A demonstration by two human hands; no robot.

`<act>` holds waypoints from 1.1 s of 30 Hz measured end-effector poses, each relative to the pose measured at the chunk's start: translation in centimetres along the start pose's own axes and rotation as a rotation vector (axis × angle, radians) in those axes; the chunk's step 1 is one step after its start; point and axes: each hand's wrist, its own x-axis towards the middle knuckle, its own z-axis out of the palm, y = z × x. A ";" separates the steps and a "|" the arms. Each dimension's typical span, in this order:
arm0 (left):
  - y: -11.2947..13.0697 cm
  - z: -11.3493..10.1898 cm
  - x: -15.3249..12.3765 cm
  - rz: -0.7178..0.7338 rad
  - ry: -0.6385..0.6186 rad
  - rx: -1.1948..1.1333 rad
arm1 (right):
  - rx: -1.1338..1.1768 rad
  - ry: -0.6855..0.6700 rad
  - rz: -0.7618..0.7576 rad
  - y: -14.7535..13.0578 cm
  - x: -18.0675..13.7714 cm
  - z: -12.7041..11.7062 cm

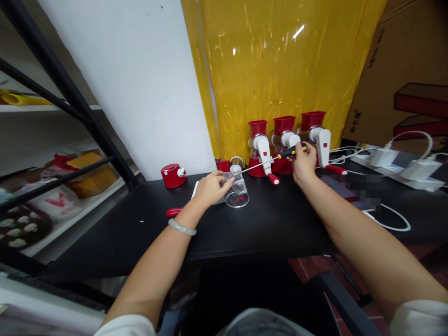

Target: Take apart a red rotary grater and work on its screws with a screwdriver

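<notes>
My left hand [211, 187] is closed around a clear plastic housing [237, 190] that rests on the black table [266, 224]. My right hand [304, 162] grips the black-and-yellow handle of a screwdriver [276, 157]. Its thin metal shaft slants left and down, with the tip at the top of the clear housing. A pale bangle [181, 227] circles my left wrist. A small red part shows through the bottom of the housing.
Three red-and-clear grinders with white cranks [289, 142] stand at the table's back before a yellow plastic sheet [280, 60]. A red cap [172, 175], a red cup [223, 165] and a red handle [174, 212] lie nearby. White chargers and cables [402, 163] sit right; shelves stand left.
</notes>
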 end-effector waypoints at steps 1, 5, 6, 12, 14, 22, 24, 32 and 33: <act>0.0 0.0 0.0 0.001 -0.001 0.000 | 0.025 0.002 0.011 0.1 0.1 0.1; -0.1 0.0 0.0 0.000 -0.006 0.000 | 0.099 -0.015 0.043 0.3 0.2 0.2; -0.1 0.0 0.0 0.000 -0.006 0.001 | 0.105 -0.014 0.047 0.2 0.2 0.2; -0.1 0.0 0.0 -0.005 0.001 -0.006 | 0.111 -0.049 0.033 -0.1 0.4 0.2; -0.1 0.0 0.0 -0.005 0.000 -0.009 | 0.123 -0.051 0.022 -0.1 0.3 0.3; -0.1 0.1 0.0 -0.003 -0.002 0.000 | 0.083 -0.079 0.015 -0.1 -0.1 0.4; -0.1 0.1 0.0 -0.005 -0.003 -0.001 | -0.002 -0.061 -0.028 -0.1 0.2 0.0; -0.2 0.1 0.1 -0.001 -0.008 0.000 | -0.152 -0.018 -0.164 0.3 1.2 -1.0; -0.2 0.1 0.1 0.001 -0.008 0.001 | -0.158 -0.007 -0.166 0.4 1.3 -1.0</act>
